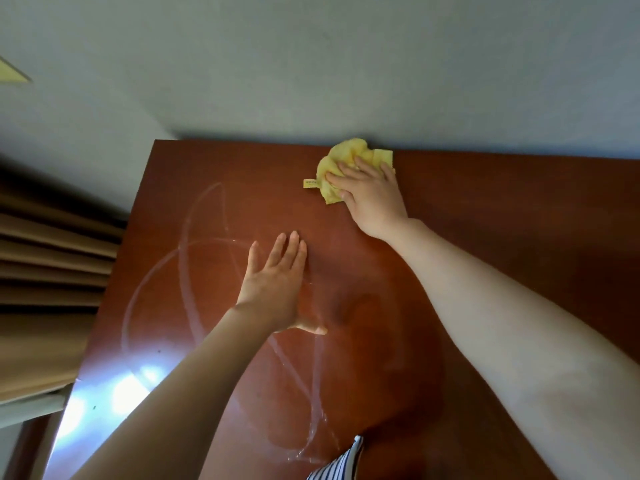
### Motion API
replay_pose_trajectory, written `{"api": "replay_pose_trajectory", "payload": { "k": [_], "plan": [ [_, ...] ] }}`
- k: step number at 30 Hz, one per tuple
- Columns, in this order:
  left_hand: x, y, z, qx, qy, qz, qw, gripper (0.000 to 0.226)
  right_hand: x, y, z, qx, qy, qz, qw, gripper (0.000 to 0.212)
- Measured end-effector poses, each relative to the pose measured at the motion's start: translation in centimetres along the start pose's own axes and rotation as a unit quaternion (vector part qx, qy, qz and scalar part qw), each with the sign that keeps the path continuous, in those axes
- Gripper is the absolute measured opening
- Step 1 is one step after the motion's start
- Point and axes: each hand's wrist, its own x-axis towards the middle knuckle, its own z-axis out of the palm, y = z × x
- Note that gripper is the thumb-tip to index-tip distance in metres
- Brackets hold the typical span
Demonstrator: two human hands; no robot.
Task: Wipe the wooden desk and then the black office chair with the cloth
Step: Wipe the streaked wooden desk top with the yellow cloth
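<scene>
Reddish-brown wooden tabletop (485, 209) fills the view, its back edge against a plain pale wall (311, 64). Yellow cloth (341, 157) is bunched on the wood at that back edge, near the middle. Right hand (370, 195) lies on top of it, fingers spread and fairly straight: pressing it down, not clenched round it as far as I can see. Left hand (277, 289) is flat on the wood nearer me, fingers straight, holding nothing; looks like a brace

My read: desk step in hand, chair not in view. Looping wet streaks (187, 258) cross the left and near part, so that area wants a finishing pass. I'd flatten the cloth for more contact, keep palm load even, run overlapping straight strokes from the back edge toward me, and lift the left hand before the cloth reaches it. Right part shows no streaks; can't tell if it's wiped

Finish is glossy; bright glare (121, 393) at the near left corner could hide residue. Tan pleated curtain (45, 258) hangs left of the desk. Striped fabric (341, 462) at the bottom edge, probably the wearer's clothing
</scene>
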Motion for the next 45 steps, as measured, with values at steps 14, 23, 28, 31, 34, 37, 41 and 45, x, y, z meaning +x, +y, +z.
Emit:
{"api": "replay_pose_trajectory", "payload": {
  "k": [14, 23, 28, 31, 34, 37, 41, 45],
  "plan": [
    [-0.1, -0.1, 0.3, 0.007, 0.006, -0.005, 1.0, 0.14, -17.9, -5.6, 2.1, 0.074, 0.075, 0.057, 0.993, 0.035],
    [-4.6, -0.9, 3.6, -0.031, 0.08, 0.11, 0.99, 0.127, -26.6, -12.7, 4.9, 0.054, 0.13, 0.217, 0.966, 0.036],
    [-9.4, -2.1, 8.0, 0.001, 0.082, 0.158, 0.984, 0.125, -30.3, -17.0, 6.6, 0.077, 0.096, 0.262, 0.957, 0.038],
    [-11.8, -3.3, 10.7, 0.017, 0.085, 0.174, 0.981, 0.126, -32.3, -19.8, 7.7, 0.074, 0.08, 0.281, 0.954, 0.039],
    [-14.1, -4.6, 13.6, 0.038, 0.103, 0.194, 0.975, 0.127, -34.1, -22.9, 9.0, 0.078, 0.108, 0.293, 0.947, 0.038],
    [-15.9, -5.7, 16.4, 0.053, 0.108, 0.212, 0.97, 0.128, -35.1, -25.8, 10.3, 0.086, 0.142, 0.297, 0.94, 0.034],
    [-17.7, -6.5, 19.3, 0.06, 0.09, 0.23, 0.967, 0.13, -36.6, -29.6, 12.0, 0.095, 0.168, 0.282, 0.94, 0.033],
    [-18.4, -6.4, 20.0, 0.073, 0.091, 0.245, 0.962, 0.13, -38.7, -29.5, 12.2, 0.11, 0.102, 0.264, 0.953, 0.035]
  ]
}}
